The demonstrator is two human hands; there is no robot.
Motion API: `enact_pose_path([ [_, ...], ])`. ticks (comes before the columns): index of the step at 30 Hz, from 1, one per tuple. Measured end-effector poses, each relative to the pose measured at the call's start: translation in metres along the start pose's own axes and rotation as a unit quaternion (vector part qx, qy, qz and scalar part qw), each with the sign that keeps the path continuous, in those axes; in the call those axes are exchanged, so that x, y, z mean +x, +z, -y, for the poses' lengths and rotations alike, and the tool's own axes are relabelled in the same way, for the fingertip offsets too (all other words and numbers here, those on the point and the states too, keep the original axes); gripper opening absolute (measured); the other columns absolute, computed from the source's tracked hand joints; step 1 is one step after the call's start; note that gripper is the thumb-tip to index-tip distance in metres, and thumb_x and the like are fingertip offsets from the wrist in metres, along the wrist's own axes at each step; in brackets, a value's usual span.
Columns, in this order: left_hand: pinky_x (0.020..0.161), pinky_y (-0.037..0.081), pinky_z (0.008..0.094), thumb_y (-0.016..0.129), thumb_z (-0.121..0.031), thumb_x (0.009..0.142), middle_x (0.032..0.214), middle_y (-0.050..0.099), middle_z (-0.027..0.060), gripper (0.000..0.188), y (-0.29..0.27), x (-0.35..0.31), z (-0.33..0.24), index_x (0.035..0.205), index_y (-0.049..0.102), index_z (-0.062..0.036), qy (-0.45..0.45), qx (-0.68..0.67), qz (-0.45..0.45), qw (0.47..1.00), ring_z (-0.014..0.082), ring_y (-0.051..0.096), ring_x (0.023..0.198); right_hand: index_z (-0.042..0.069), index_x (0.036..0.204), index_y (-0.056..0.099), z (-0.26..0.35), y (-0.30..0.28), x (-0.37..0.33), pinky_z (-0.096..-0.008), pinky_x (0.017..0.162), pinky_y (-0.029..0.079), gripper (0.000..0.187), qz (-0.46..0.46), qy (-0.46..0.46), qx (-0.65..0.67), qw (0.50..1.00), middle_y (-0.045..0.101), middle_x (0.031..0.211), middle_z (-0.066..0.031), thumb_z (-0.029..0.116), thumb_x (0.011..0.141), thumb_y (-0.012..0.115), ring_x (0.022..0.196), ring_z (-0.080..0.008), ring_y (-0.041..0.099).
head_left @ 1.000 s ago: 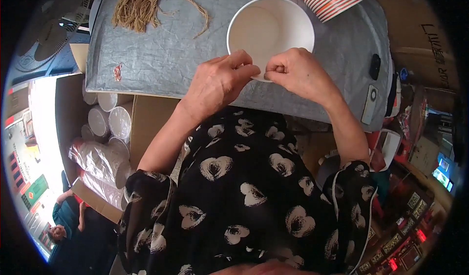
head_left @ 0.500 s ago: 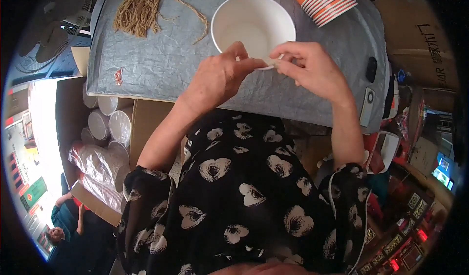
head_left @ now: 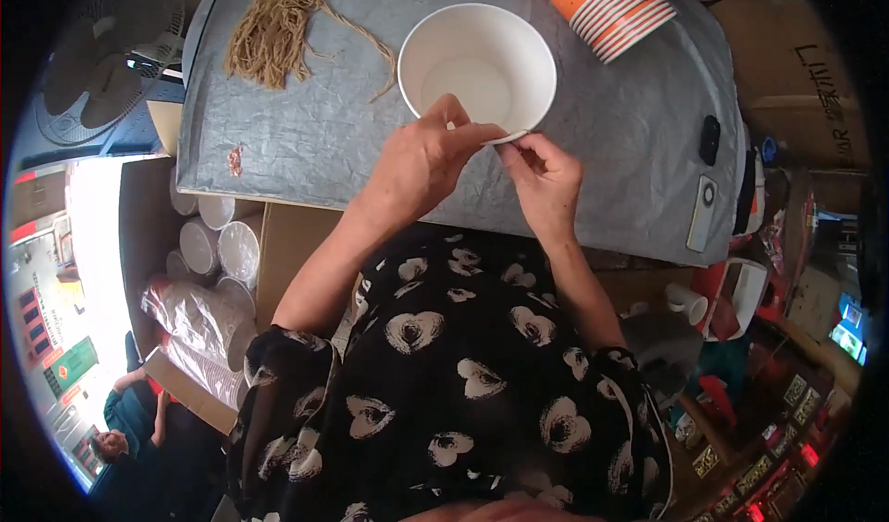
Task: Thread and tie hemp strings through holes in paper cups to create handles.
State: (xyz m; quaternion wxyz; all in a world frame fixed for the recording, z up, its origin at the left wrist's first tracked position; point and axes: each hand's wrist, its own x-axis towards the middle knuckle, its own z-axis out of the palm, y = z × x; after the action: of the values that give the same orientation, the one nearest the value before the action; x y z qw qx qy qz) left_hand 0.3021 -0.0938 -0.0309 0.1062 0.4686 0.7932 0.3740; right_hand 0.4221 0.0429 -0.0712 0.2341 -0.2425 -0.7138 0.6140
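Observation:
A large white paper bucket (head_left: 519, 68) rests on the grey-covered table, its mouth turned up toward me and its inside bare to the bottom. My left hand (head_left: 412, 165) pinches the near rim between thumb and fingers. Just to its right, my right hand (head_left: 544, 184) also grips the near rim, fingers curled over the edge and thumb pressed close. The two sets of fingertips nearly meet. My fingers hide part of the rim, so anything small between them cannot be made out.
A bundle of brown twine (head_left: 278, 36) lies at the far left, one strand trailing toward the bucket. Orange stacked paper buckets (head_left: 616, 12) lie far right. A black fob (head_left: 709, 140) and a pale remote (head_left: 703, 212) sit near the right edge. A carton (head_left: 194, 388) holds wrapped tubs.
Both hands were just above the near rim, with a thin white strip between the fingers. My right hand has moved down and left onto the rim. The view has shifted slightly.

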Motion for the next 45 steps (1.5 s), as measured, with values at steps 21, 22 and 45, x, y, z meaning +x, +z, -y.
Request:
enact_pose_path([
  [21, 0.054, 0.054, 0.0258, 0.053, -0.016, 0.103, 0.101, 0.072, 0.0100, 0.028, -0.049, 0.044, -0.022, 0.129, 0.063, -0.0074, 0.054, -0.123, 0.174, 0.976, 0.0136, 0.073, 0.076, -0.002, 0.100, 0.067, 0.073, -0.067, 0.011, -0.0198, 0.059, 0.049, 0.007, 0.234, -0.034, -0.087, 0.968, 0.067, 0.087, -0.0025, -0.001, 0.093, 0.064, 0.071, -0.0042, 0.059],
  [22, 0.054, 0.054, 0.0258, 0.053, -0.016, 0.103, 0.101, 0.072, 0.0100, 0.028, -0.046, 0.052, -0.021, 0.129, 0.063, -0.0074, 0.057, -0.123, 0.173, 0.976, 0.0136, 0.073, 0.076, -0.002, 0.102, 0.066, 0.075, -0.068, 0.012, -0.0199, 0.060, 0.049, 0.009, 0.239, -0.034, -0.082, 0.967, 0.068, 0.088, -0.0033, -0.001, 0.094, 0.063, 0.071, -0.0044, 0.059],
  [45, 0.058, 0.046, 0.0195, 0.054, -0.019, 0.102, 0.079, 0.062, -0.0025, 0.020, -0.040, 0.065, -0.015, 0.103, 0.065, -0.0032, -0.111, -0.349, 0.344, 0.864, 0.0045, 0.060, 0.065, -0.002, 0.106, 0.065, 0.061, -0.073, 0.028, -0.0193, 0.051, 0.047, 0.022, 0.201, 0.081, 0.118, 0.969, 0.068, 0.078, -0.0073, 0.019, 0.102, 0.059, 0.057, -0.0057, 0.058],
])
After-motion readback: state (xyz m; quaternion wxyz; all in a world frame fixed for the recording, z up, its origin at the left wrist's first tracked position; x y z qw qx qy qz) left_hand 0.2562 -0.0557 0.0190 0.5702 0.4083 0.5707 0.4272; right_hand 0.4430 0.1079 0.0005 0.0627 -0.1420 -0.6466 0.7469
